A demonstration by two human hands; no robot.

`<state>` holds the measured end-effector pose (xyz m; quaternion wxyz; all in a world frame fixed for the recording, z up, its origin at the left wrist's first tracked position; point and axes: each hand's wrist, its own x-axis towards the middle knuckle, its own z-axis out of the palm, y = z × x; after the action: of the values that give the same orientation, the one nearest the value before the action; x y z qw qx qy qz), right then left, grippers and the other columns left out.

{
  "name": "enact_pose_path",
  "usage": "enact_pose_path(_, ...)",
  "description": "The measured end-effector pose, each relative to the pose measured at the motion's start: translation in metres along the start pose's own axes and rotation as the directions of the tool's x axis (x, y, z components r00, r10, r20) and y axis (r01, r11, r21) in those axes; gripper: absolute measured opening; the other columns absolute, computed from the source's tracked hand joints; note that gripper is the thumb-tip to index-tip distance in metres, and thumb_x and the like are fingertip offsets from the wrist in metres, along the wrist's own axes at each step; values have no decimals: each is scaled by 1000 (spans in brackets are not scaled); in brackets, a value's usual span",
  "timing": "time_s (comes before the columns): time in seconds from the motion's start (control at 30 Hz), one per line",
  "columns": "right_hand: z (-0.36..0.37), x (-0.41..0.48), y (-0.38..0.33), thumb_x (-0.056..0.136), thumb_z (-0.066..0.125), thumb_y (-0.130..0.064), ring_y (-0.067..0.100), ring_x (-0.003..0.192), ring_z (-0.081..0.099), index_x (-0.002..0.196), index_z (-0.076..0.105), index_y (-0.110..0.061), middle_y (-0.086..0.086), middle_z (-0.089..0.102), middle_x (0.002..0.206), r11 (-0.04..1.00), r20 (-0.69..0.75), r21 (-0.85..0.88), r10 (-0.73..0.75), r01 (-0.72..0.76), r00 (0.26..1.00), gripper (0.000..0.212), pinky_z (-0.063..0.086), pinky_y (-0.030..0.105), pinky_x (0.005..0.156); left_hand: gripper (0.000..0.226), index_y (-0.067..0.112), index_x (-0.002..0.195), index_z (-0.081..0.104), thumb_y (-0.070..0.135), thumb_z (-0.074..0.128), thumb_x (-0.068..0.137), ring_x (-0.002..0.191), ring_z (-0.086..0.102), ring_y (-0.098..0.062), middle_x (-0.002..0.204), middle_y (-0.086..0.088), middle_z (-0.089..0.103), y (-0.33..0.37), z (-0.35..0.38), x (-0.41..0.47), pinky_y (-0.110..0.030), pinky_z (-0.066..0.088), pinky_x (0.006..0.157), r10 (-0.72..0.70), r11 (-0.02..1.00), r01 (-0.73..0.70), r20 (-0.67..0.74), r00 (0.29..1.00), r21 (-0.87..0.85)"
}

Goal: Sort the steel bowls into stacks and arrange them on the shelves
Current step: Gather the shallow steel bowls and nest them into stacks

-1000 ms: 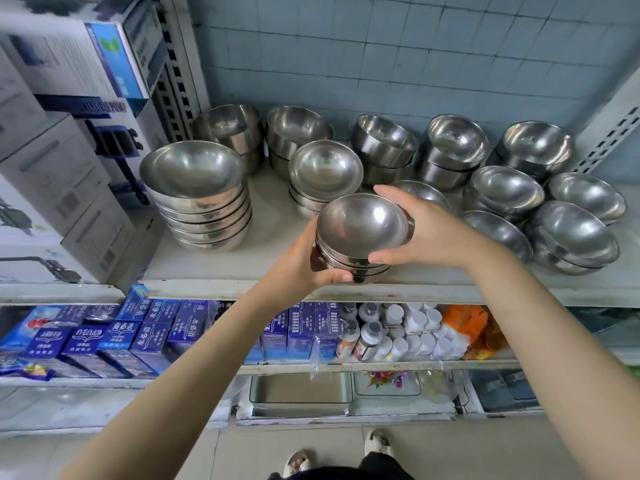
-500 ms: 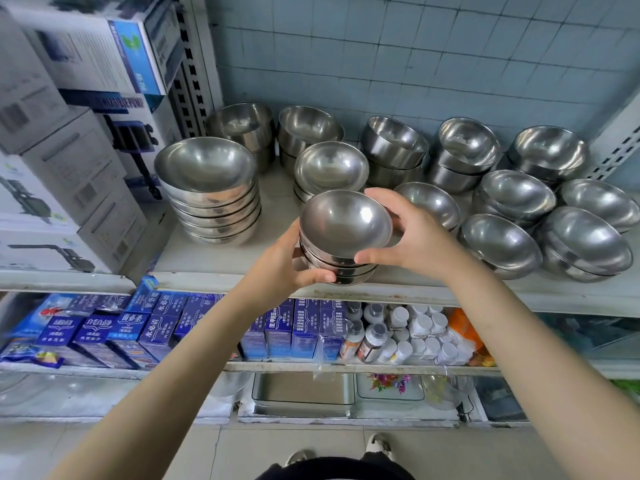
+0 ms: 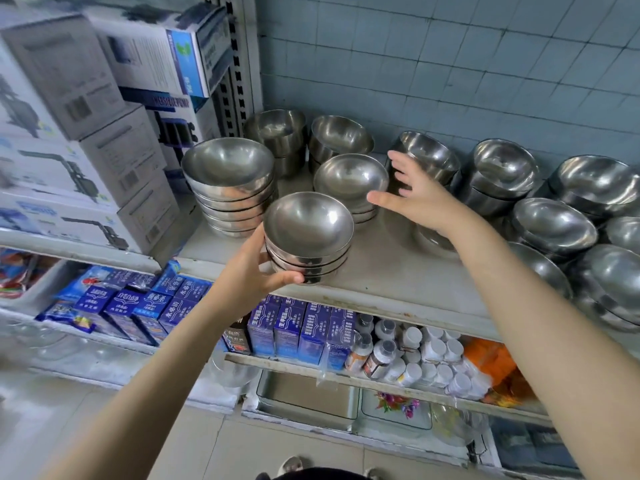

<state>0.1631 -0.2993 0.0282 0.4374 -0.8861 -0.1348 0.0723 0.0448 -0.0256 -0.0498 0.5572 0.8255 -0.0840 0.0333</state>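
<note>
A small stack of steel bowls point(image 3: 308, 233) stands near the front edge of the top shelf point(image 3: 391, 278). My left hand point(image 3: 252, 275) grips its left side, thumb curled under the lowest bowl. My right hand point(image 3: 415, 195) hovers open, fingers spread, between a middle stack point(image 3: 349, 178) and a tilted back stack point(image 3: 429, 157), holding nothing. A taller, wider stack point(image 3: 228, 188) stands to the left. Two more stacks point(image 3: 277, 133) sit at the back left, and several stacks point(image 3: 554, 223) crowd the right of the shelf.
Cardboard boxes point(image 3: 104, 143) are piled at the left end of the shelf beside a slotted upright point(image 3: 239, 64). A tiled wall point(image 3: 450, 64) closes the back. Below, blue cartons point(image 3: 298, 327) and white bottles point(image 3: 415, 355) fill the lower shelf.
My right hand has let go of the small stack and moved up and right, fingers spread. The small stack, held by my left hand, has shifted left along the shelf front.
</note>
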Motion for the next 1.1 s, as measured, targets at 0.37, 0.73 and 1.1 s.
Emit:
enact_pose_path(0.37,-1,31,17,53,84,-67,13,148,28,159,19,-31,-6,28,163,987,29,-138,-81,84,996,129,26,38,121,100,27,148,30,47,78,63,112,55,7,132,20,52,1,8,-1,-4,45,86,-70,997,71,-33,997,27)
enact_pose_path(0.73,9,-22,-33,55,91,-56,10,122,62,144,49,-13,-5,64,134,951,18,217,-229,220,973,107,48,30,103,101,32,147,30,50,79,61,111,57,10,133,22,54,1,13,-2,-9,46,92,-79,997,80,-71,994,11)
enact_pose_path(1.1,58,-39,-31,45,82,-66,8,142,40,155,31,-22,-6,40,157,980,53,72,-187,184,981,129,34,33,118,89,26,141,38,44,79,64,96,55,24,112,32,54,2,14,-3,0,43,80,-79,996,83,-87,993,42)
